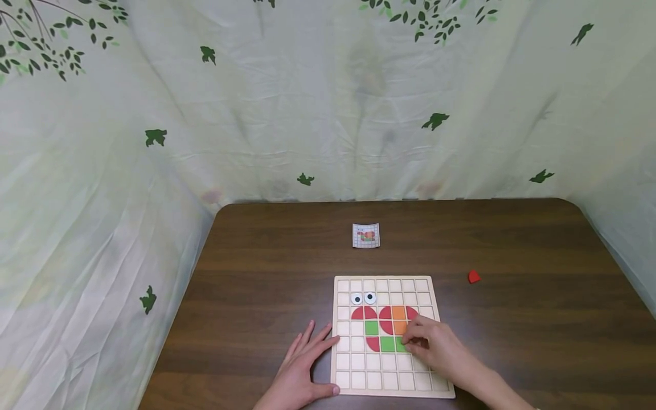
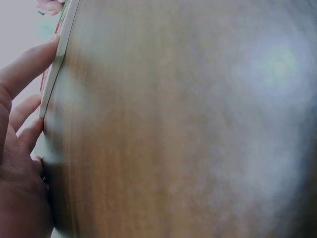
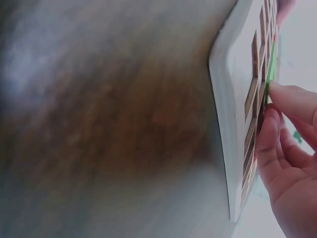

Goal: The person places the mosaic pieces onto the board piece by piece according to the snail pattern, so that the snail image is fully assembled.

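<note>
A white grid board (image 1: pixel 359 378) with a pale wooden frame lies on the table, bearing coloured tiles. Two round eye pieces (image 1: pixel 363 298) sit above red quarter-round tiles (image 1: pixel 373 344), orange squares (image 1: pixel 398 312) and green squares (image 1: pixel 387 344). My right hand (image 1: pixel 441 344) reaches over the board's right side, fingers curled, thumb and fingertips pinching at the rightmost green square (image 3: pixel 270 74). It partly covers that tile and the cells beside it. Spread out at the board's left edge, my left hand (image 1: pixel 302 370) touches the frame (image 2: pixel 58 64) with its fingertips.
A small picture card (image 1: pixel 366 236) with a coloured grid pattern lies behind the board. One loose red piece (image 1: pixel 474 277) is on the brown table (image 1: pixel 277 245) to the right. A pale curtain (image 1: pixel 328 102) with leaf prints hangs along the table's back and sides.
</note>
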A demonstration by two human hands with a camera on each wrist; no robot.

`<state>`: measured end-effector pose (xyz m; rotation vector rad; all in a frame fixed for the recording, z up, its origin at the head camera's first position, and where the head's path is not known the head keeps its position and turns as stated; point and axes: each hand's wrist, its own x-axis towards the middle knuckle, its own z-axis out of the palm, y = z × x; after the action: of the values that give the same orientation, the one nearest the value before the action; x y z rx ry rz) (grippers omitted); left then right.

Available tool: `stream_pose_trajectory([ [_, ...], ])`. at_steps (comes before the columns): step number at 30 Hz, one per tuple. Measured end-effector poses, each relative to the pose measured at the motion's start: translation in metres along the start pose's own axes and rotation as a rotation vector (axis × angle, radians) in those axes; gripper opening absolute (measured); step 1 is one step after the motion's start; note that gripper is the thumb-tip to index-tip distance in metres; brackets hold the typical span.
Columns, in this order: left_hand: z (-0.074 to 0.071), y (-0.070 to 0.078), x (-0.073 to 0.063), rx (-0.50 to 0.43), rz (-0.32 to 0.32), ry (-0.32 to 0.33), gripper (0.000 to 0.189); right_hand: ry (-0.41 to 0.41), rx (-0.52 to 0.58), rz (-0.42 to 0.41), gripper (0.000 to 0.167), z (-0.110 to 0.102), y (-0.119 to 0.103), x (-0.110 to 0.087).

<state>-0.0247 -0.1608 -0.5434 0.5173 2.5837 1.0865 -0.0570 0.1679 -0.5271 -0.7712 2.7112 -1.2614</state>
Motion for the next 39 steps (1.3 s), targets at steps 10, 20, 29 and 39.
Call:
stream_pose_trajectory([
  [10, 0.000, 0.001, 0.000, 0.009, -0.009, -0.003, 0.084, -0.016, 0.114, 0.082, 0.028, -0.012, 0.009, -0.010],
  [20, -0.001, 0.000, 0.000, -0.006, -0.014, -0.014, 0.083, 0.102, 0.046, 0.251, 0.034, -0.053, 0.036, -0.004],
  [29, -0.001, -0.001, 0.000, 0.005, 0.004, -0.005, 0.083, 0.202, -0.143, 0.236, 0.033, -0.092, 0.070, 0.001],
  [39, 0.000, -0.002, -0.001, -0.021, -0.020, -0.017, 0.081, 0.171, -0.216, 0.253, 0.034, -0.117, 0.094, 0.008],
])
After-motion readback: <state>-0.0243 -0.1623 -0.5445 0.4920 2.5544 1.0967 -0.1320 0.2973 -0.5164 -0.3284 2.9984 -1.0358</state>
